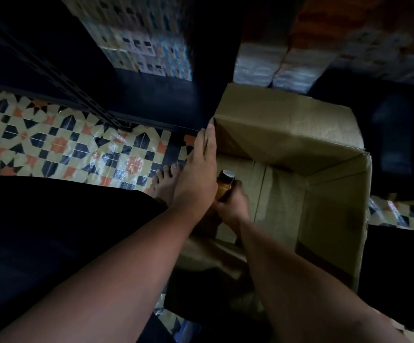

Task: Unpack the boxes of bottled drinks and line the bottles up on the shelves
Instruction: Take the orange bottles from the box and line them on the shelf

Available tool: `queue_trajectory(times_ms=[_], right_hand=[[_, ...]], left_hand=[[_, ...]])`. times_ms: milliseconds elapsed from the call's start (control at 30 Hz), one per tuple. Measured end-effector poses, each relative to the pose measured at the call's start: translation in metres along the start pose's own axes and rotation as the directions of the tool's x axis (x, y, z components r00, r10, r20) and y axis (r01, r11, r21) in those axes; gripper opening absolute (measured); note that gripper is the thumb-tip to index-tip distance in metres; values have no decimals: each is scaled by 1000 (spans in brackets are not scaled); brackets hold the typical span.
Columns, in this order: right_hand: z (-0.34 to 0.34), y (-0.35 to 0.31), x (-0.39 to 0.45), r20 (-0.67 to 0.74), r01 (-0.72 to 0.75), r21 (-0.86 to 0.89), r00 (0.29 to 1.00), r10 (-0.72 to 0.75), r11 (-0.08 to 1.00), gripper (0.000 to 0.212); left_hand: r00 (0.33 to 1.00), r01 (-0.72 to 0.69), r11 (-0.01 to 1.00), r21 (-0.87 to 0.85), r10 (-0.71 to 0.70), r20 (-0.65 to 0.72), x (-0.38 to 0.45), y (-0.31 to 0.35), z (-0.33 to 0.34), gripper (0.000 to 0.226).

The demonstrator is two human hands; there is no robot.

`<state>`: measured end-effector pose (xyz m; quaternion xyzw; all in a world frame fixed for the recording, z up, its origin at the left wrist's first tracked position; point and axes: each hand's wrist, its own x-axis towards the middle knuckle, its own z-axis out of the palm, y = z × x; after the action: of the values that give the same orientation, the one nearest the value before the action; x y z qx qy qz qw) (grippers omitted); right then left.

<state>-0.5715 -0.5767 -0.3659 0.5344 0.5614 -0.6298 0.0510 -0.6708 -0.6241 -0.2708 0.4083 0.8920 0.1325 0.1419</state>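
I see one bottle (223,188), amber-brown with a dark round cap that catches a grey sheen. Its long axis runs upright, cap toward the camera and tipped slightly to 12 o'clock. It sits inside the open cardboard box (300,154), near the box's left wall, above the taped bottom seam.

My right hand (230,206) grips the bottle's body from the 6 o'clock side, fingers curled round the glass below the shoulder; the lower part of the bottle is hidden behind the hand. My left hand (197,169) rests at 9 o'clock of the bottle, fingers straight and pressed together, lying along the box's left edge with the tips reaching its far corner.

A bare foot (165,184) shows just left of that hand on the patterned tile floor (52,142). At 11 o'clock stands a dark shelf (136,95) holding blurred patterned packs (146,45). At 1 o'clock are plastic-wrapped packs (275,68), too blurred to read.
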Motion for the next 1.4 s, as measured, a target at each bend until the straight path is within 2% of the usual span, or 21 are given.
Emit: queue_trajectory(times_ms=[100,233,300,400,467,567,633,700,733,767,833,900,967,1033,1067,1100,1133,1200,1267,1300,1400], right_hand=[[9,1,5,47,-17,-31,999,19,999,39],[1,-1,1,14,30,-35,999,-30,999,53],[-15,-4,-8,-29,70,-56,997,-72,996,61],[-42,-14,-24,-65,165,-104,983,-172,981,61],[-59,-29,-35,-84,232,-123,966,-243,965,65],[-78,-56,-55,-112,339,-198,924,-365,920,76],[-88,-78,-69,-125,417,-231,883,-452,879,76],[-95,-102,-87,-155,499,-244,827,-541,832,68],[-97,-114,-96,-179,541,-246,790,-587,804,63],[-98,-129,-105,-202,587,-239,749,-631,773,60],[-98,-160,-125,-232,665,-216,677,-699,715,60],[-95,-194,-147,-255,739,-220,587,-769,637,61],[-90,-229,-169,-268,807,-244,476,-838,537,61],[-82,-265,-190,-279,868,-251,360,-890,429,64],[-76,-282,-197,-272,893,-246,310,-911,378,65],[-71,-297,-203,-258,910,-239,276,-926,338,66],[-63,-313,-208,-239,925,-231,247,-939,302,66],[-48,-343,-212,-194,943,-218,210,-958,251,63],[-29,-374,-210,-160,951,-214,190,-969,222,70],[-25,-379,-208,-149,950,-203,208,-967,236,74],[-9,-406,-198,-133,954,-163,231,-964,251,77]], left_hand=[[1000,3,1000,-9,-3,-1,2,1,-1,108],[1000,9,999,-35,-9,-7,2,0,-2,110],[1000,-24,998,-52,23,-16,1,-1,-2,112],[999,-27,994,-109,30,26,0,-3,-4,116],[996,-20,992,-127,30,80,2,0,-11,117],[959,58,979,-194,-1,282,12,4,-28,112],[927,36,994,-99,3,374,27,5,-49,95],[915,-75,995,68,42,402,44,11,-88,47],[921,-108,987,119,54,385,51,15,-113,27],[935,-142,980,142,86,344,57,19,-140,19],[955,-213,965,153,173,242,64,23,-198,19],[943,-327,936,130,315,108,63,23,-249,12],[878,-463,886,30,463,-121,54,18,-290,7],[772,-550,833,-63,478,-419,49,5,-320,10],[727,-564,823,-61,461,-509,50,-3,-331,13],[705,-556,831,-27,454,-544,55,-12,-339,19],[717,-525,851,13,451,-531,63,-22,-344,28],[798,-453,889,67,437,-415,78,-42,-352,55],[841,-437,898,57,430,-327,93,-62,-359,79],[849,-452,891,31,441,-293,96,-65,-355,83],[841,-491,870,-31,465,-276,106,-77,-361,70]])
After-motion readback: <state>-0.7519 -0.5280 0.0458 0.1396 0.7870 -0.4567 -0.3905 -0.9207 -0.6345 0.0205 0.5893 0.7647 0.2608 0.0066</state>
